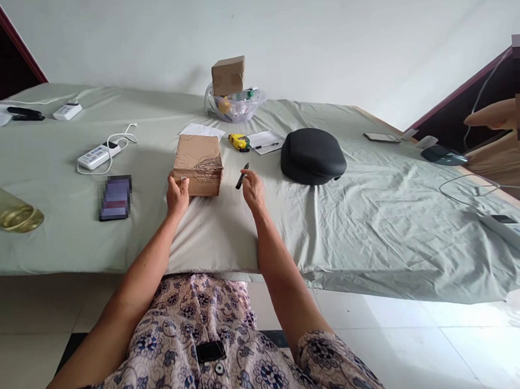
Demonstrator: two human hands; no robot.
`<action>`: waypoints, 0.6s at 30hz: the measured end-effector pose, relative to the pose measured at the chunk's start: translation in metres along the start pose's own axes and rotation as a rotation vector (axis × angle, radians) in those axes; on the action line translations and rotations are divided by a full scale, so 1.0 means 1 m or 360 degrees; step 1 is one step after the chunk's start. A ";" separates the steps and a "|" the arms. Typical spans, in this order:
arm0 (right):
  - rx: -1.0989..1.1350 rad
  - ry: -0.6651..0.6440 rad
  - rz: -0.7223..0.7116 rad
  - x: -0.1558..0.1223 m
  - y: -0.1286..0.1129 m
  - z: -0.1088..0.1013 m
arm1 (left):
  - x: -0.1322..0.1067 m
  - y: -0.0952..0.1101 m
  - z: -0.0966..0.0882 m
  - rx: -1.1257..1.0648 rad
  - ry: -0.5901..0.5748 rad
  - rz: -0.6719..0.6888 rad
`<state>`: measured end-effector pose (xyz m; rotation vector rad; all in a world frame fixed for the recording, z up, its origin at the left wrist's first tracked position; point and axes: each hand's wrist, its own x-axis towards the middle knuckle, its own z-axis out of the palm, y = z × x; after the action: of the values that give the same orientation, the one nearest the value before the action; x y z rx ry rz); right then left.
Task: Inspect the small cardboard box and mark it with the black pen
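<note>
A small cardboard box with dark scribbles on its front lies on the grey-green cloth of the table. My left hand grips the box's near left corner, fingers closed on it. My right hand is a little to the right of the box and holds a black pen that points up and away, clear of the box.
A phone lies left of the box, a power strip behind it, a glass jar at far left. A black rounded case, tape measure, paper, a clear bowl and a second box lie behind. Another person's arm shows at right.
</note>
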<state>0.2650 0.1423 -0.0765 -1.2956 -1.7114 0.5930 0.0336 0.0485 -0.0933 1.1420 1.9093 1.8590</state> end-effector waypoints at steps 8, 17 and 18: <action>0.0277 0.0488 -0.0555 -0.017 -0.024 0.000 | 0.002 0.002 -0.005 -0.0068 -0.0109 0.0011; 0.0206 0.0199 -0.1304 -0.052 -0.061 0.015 | 0.000 0.018 -0.009 0.0084 -0.0205 -0.0067; 0.0187 0.0173 -0.1341 -0.052 -0.062 0.017 | 0.000 0.018 -0.009 0.0078 -0.0201 -0.0066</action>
<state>0.2224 0.0745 -0.0544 -0.4244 -1.8893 0.1146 0.0348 0.0398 -0.0750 1.1957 1.9032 1.6851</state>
